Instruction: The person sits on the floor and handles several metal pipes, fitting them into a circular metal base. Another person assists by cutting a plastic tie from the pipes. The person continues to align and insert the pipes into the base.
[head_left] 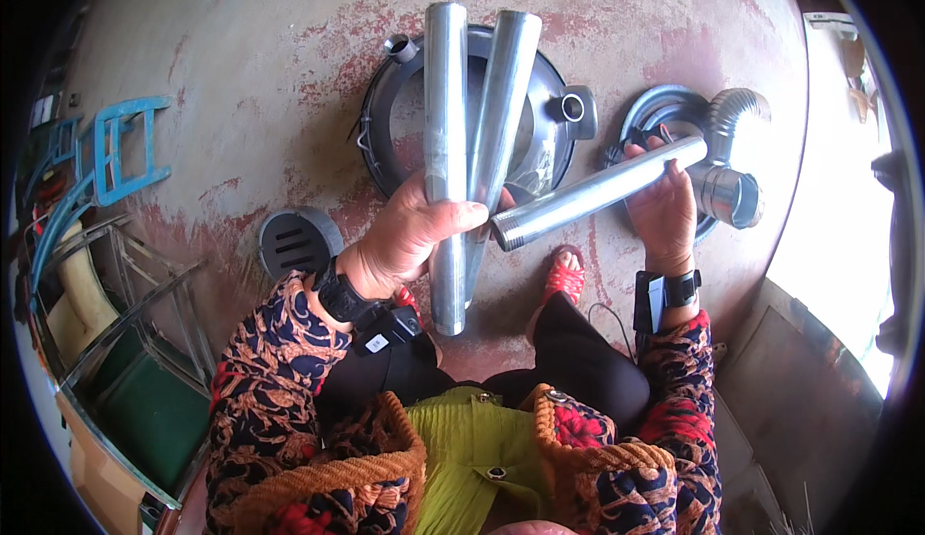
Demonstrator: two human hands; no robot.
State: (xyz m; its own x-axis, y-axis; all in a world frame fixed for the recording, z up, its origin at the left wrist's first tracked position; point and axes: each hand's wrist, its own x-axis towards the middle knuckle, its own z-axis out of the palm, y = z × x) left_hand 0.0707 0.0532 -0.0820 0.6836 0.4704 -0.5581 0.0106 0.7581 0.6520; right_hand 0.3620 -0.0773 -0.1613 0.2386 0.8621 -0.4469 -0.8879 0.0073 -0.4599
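My left hand (412,232) is closed round two shiny metal pipes, thumb across the front. One pipe (445,102) stands nearly upright in view; the other pipe (505,92) leans right behind it, their lower parts overlapping. A third metal pipe (602,188), threaded at its left end, lies slantwise in my right hand (665,203), whose fingers wrap its far end. That threaded end sits close to the left hand's fingertips; whether they touch it I cannot tell. Behind the pipes a round dark drum (381,130) with short pipe stubs rests on the floor.
Right of the drum lie a coiled grey hose (665,102), a ribbed metal elbow (737,111) and a short metal duct (730,196). A grey slotted cap (299,241) is on the floor at left, near a blue metal frame (130,155) and a metal-framed chair (145,410).
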